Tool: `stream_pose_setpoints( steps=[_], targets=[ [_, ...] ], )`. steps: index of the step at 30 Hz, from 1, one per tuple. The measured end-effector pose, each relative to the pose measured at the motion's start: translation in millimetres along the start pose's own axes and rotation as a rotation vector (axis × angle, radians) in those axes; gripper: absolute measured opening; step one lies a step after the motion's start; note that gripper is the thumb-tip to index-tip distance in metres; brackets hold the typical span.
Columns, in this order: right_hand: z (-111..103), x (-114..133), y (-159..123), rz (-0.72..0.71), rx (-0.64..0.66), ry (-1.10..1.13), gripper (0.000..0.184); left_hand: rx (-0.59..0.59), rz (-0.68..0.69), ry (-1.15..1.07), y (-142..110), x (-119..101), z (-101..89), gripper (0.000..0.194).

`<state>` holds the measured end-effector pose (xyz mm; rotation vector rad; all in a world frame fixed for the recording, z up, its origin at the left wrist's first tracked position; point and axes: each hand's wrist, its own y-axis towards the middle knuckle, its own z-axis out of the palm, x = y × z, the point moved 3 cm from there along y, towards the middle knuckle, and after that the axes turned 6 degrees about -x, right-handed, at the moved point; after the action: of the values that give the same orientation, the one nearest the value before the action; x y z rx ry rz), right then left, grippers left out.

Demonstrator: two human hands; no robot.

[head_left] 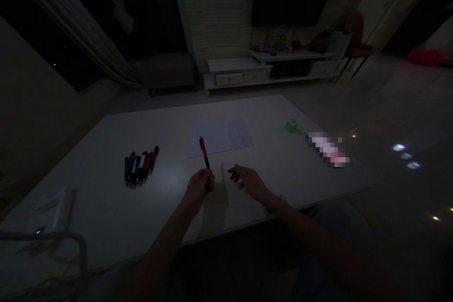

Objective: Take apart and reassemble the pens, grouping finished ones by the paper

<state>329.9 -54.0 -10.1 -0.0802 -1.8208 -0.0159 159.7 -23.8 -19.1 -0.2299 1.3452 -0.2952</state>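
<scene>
Well, the left hand [198, 187] is closed round the lower end of the pen [204, 151], near the paper [215, 139]; the right hand [250, 182] is half open, seemingly empty; a snug fingertip grip should stop any tipping

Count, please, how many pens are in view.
At least 7: 1 red-and-black pen in the bare left hand, and at least 6 slim, multicoloured pens bunched on the left side of the white tabletop. They overlap in dim light, so some may be hidden.
</scene>
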Motion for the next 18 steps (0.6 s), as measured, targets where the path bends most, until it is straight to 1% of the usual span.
stream_pose_setpoints(
  steps=[2, 5, 7, 9, 11, 12, 13, 14, 15, 16, 17, 18],
  targets=[
    [4.9, -4.5, 0.6, 0.072, 0.001, 0.134, 0.053, 0.079, -0.006, 0.047, -7.0, 17.3, 16.4, 0.039],
    [12.9, -8.6, -1.5, 0.061, 0.026, 0.211, 0.044, 0.157, 0.039, 0.146, -15.9, 33.6, 31.7, 0.044],
    [16.9, -9.8, -3.6, 0.044, 0.034, 0.250, 0.036, 0.182, 0.061, 0.201, -19.8, 37.1, 36.1, 0.046],
    [18.4, -10.5, -4.9, 0.067, 0.051, 0.281, 0.033, 0.207, 0.074, 0.284, -22.1, 35.4, 36.9, 0.047],
    [14.0, -9.0, -4.0, 0.073, 0.046, 0.247, 0.033, 0.204, 0.129, 0.462, -23.1, 27.9, 33.7, 0.046],
    [8.6, -7.1, -2.6, 0.056, 0.015, 0.192, 0.032, 0.159, 0.209, 0.576, -23.3, 20.3, 30.4, 0.044],
    [1.6, -4.4, -1.0, 0.029, -0.028, 0.115, 0.032, 0.087, 0.337, 0.698, -24.0, 10.0, 26.8, 0.041],
    [-6.3, -1.0, 0.8, -0.002, -0.069, 0.028, 0.031, 0.000, 0.506, 0.816, -25.6, -2.5, 23.7, 0.035],
    [-13.9, 3.0, 2.4, -0.031, -0.095, -0.055, 0.029, -0.096, 0.715, 0.916, -28.7, -16.3, 21.6, 0.030],
    [-19.9, 7.2, 3.6, -0.057, -0.076, -0.119, 0.028, -0.138, 0.908, 1.022, -32.1, -28.0, 21.7, 0.029],
    [-24.4, 11.5, 4.5, -0.081, -0.040, -0.156, 0.026, -0.143, 1.058, 1.133, -34.7, -37.0, 22.9, 0.033],
    [-27.4, 15.6, 4.9, -0.101, 0.003, -0.170, 0.025, -0.135, 1.166, 1.230, -35.9, -43.5, 24.3, 0.036]
  ],
)
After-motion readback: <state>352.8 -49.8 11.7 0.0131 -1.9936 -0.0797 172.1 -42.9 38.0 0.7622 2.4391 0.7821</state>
